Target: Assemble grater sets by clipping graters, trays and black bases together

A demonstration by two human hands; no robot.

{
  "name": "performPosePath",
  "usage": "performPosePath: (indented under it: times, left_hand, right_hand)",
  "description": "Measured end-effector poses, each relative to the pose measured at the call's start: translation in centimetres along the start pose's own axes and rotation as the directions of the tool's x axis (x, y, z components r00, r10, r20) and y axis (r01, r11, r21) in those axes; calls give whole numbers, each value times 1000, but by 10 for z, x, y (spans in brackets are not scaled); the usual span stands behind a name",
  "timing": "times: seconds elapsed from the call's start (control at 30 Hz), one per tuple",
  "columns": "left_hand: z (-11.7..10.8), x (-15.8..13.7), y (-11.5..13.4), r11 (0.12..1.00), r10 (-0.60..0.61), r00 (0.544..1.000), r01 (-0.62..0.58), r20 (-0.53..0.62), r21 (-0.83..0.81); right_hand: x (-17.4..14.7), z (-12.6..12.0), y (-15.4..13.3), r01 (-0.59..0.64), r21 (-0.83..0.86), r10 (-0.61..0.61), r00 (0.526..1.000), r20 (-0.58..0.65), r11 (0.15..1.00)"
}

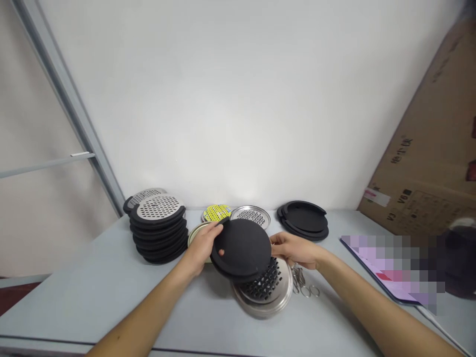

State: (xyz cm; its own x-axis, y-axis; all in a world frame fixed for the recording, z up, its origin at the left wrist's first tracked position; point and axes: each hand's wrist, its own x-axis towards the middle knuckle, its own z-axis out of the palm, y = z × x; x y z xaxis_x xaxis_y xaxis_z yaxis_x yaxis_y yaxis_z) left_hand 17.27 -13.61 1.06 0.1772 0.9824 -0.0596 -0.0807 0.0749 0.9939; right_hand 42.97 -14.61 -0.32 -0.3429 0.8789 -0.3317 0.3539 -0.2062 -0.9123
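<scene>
My left hand (204,246) and right hand (295,249) pinch the black disc (241,248) at nine and three o'clock, tilted over the metal grater plate (266,292).

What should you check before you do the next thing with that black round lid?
1. Left hand grips the black round lid: ok.
2. Right hand is at the lid's other edge: ok; how firm its grip is, cannot tell.
3. Perforated metal disc lies flat on the table under the lid: ok.
4. Lid centred over the disc: not ok, it sits off to the upper left.
5. Key rings lie clear of the disc: ok.
6. Stack of finished discs stands straight: ok.
</scene>
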Motion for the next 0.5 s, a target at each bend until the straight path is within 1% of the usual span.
performPosePath:
  times: [0.07,0.13,0.2,0.27,0.33,0.4,0.43,0.5]
  left_hand:
    - [-2,-12,-5,998,-50,999,50,14,39]
    - [-5,-22,-12,992,-75,997,72,20,105]
    - [-7,-28,-20,982,-80,996,73,31,177]
    - [-8,-30,-28,967,-68,997,58,33,247]
    - [-9,-31,-35,947,-28,999,16,33,322]
    - [-9,-31,-39,910,41,998,-59,53,410]
    - [-9,-31,-40,884,74,995,-98,71,457]
    - [-10,-32,-41,825,118,987,-159,110,543]
  right_hand:
    - [-4,-5,2,14,12,-14,1000,-25,1000]
    - [-8,-10,4,23,8,-22,998,-64,1000]
    - [-12,-16,5,36,-30,-39,992,-118,999]
    - [-16,-25,6,69,-103,-88,978,-190,992]
    - [-21,-36,6,113,-199,-168,943,-287,973]
    - [-29,-46,8,141,-282,-249,884,-395,949]
    - [-33,-50,10,139,-291,-261,861,-437,947]
    - [-42,-51,14,138,-250,-247,838,-486,958]
